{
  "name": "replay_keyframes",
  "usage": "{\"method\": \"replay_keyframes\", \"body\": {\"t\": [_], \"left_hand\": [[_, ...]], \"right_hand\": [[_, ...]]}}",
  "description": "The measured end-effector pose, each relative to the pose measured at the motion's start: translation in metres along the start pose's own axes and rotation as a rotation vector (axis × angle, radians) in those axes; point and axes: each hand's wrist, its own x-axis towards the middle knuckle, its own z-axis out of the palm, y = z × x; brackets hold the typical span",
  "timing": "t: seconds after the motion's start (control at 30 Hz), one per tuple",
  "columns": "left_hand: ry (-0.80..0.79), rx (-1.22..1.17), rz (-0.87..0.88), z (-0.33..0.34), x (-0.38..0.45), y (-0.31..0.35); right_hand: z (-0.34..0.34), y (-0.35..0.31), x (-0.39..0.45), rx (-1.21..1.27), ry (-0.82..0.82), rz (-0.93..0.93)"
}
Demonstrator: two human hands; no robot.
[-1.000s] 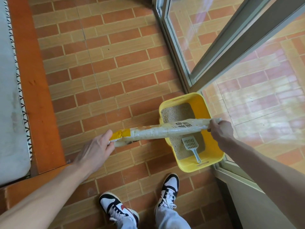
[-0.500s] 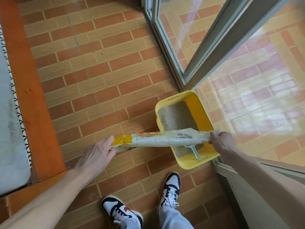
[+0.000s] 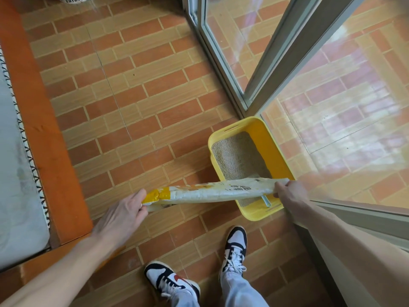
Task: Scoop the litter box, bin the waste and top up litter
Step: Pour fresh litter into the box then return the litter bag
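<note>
The person stood on the brick-patterned floor [image 3: 137,89] holding a long bag of litter [image 3: 212,191] level, stretched between both hands. The left hand [image 3: 124,216] had its fingers [image 3: 141,197] wrapped round the yellow end of the bag, out over bare floor. The right hand [image 3: 290,191] pinched the white end, just above the near right corner of the yellow litter box [image 3: 278,151]. The box sat on the floor tight against the glass sliding door [image 3: 332,107], with pale litter spread across its bottom. A grey scoop [image 3: 265,200] lay in the near end, mostly hidden under the bag; only the handle showed.

From where I stood I couldn't tell which end of the bag was open, or whether any litter was coming out. That was the worry. Only the right half of the bag hung over the box. If the mouth was at the left end, any tilt that way would have spilled litter onto the floor. Even at the right end, the corner sat so near the rim that a quick tip could have thrown litter over the edge and against the door track. The bag sagged a little in the middle, so its load could have shifted suddenly and pulled it out of that light pinch. Fresh litter could also have buried the scoop.
</note>
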Motion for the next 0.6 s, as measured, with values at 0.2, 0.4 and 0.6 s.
{"method": "replay_keyframes", "body": {"t": [0.2, 0.4, 0.6], "left_hand": [[-0.001, 0.013, 0.034, -0.011, -0.001, 0.002], [0.049, 0.027, 0.070, -0.029, 0.006, 0.010], [0.094, 0.026, 0.101, -0.043, 0.018, 0.027]], "right_hand": [[0.009, -0.004, -0.002, 0.037, 0.009, 0.014], [0.005, -0.016, 0.007, 0.124, 0.006, 0.049], [-0.008, -0.037, 0.022, 0.167, 0.030, -0.025]]}}
